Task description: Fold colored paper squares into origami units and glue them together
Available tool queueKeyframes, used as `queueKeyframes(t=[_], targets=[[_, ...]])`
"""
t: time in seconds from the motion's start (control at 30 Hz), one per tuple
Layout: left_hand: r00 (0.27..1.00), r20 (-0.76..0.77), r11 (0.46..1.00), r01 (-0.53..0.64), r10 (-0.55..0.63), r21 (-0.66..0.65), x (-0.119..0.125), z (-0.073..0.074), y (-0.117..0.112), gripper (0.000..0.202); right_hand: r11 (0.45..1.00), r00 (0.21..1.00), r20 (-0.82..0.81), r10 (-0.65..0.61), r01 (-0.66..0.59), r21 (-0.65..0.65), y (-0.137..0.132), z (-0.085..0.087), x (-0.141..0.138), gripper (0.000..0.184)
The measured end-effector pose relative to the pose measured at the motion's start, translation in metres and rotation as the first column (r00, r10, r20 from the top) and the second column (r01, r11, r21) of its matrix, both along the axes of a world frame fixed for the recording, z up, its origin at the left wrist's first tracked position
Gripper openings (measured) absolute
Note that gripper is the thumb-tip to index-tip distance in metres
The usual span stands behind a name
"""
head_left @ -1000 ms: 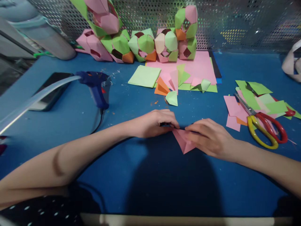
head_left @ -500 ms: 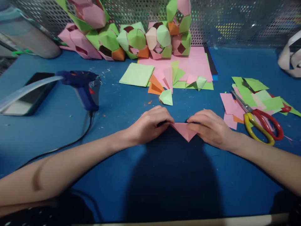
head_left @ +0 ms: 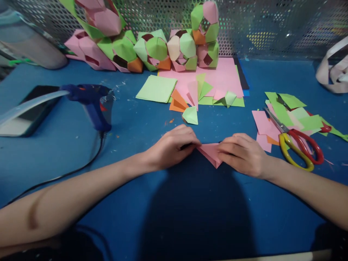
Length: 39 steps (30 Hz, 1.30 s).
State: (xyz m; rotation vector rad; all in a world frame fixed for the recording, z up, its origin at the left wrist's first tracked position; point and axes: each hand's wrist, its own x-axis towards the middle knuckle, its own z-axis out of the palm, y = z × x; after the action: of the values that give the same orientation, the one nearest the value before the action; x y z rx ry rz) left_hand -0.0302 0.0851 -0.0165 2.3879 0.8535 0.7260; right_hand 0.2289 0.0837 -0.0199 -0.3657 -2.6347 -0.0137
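Observation:
A piece of pink paper [head_left: 211, 152], folded into a triangle with its point toward me, lies between my two hands on the blue table. My left hand [head_left: 176, 146] pinches its left corner between thumb and fingers. On the other side, my right hand [head_left: 241, 154] closes over the right part of the paper, its fingertips covering that corner. Beyond my hands are a pale green folded piece [head_left: 190, 115] and an orange folded piece [head_left: 178, 102].
A blue glue gun [head_left: 94, 105] stands left, its cord trailing toward my left arm. Scissors [head_left: 297, 145] rest against paper scraps [head_left: 288, 112] at right. Pale green sheets [head_left: 157, 88] and pink sheets [head_left: 223, 74] lie behind. Folded paper balls [head_left: 156, 50] line the back before a perforated panel.
My right hand has slid slightly left along the pink paper, covering more of its right side. My left hand keeps its pinch. The whole view has shifted a little.

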Motion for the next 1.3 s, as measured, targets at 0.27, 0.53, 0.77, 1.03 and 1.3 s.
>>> queueKeyframes(t=[0.27, 0.53, 0.77, 1.03, 1.3], targets=[[1.0, -0.017, 0.996, 0.004, -0.006, -0.087, -0.002, 0.002, 0.004, 0.017, 0.999, 0.997, 0.069, 0.029, -0.027, -0.021, 0.0, 0.0, 0.0, 0.014], [0.997, -0.071, 0.984, 0.008, -0.02, -0.178, -0.005, 0.009, 0.004, 0.019, 1.0, 0.987, 0.157, 0.015, -0.015, -0.003, -0.005, 0.008, -0.001, 0.017], [0.997, -0.07, 0.983, 0.002, -0.015, -0.183, -0.005, 0.008, 0.005, 0.019, 1.0, 0.98, 0.199, 0.026, -0.029, 0.009, -0.007, 0.009, 0.0, 0.017], [0.998, -0.062, 0.984, 0.013, -0.025, -0.179, -0.004, 0.008, 0.005, 0.019, 0.999, 0.973, 0.228, 0.037, -0.041, 0.012, -0.007, 0.011, -0.001, 0.016], [0.997, -0.066, 0.987, 0.018, -0.029, -0.163, -0.005, 0.007, 0.006, 0.018, 0.999, 0.969, 0.244, 0.04, -0.047, 0.023, -0.007, 0.011, 0.001, 0.016]])
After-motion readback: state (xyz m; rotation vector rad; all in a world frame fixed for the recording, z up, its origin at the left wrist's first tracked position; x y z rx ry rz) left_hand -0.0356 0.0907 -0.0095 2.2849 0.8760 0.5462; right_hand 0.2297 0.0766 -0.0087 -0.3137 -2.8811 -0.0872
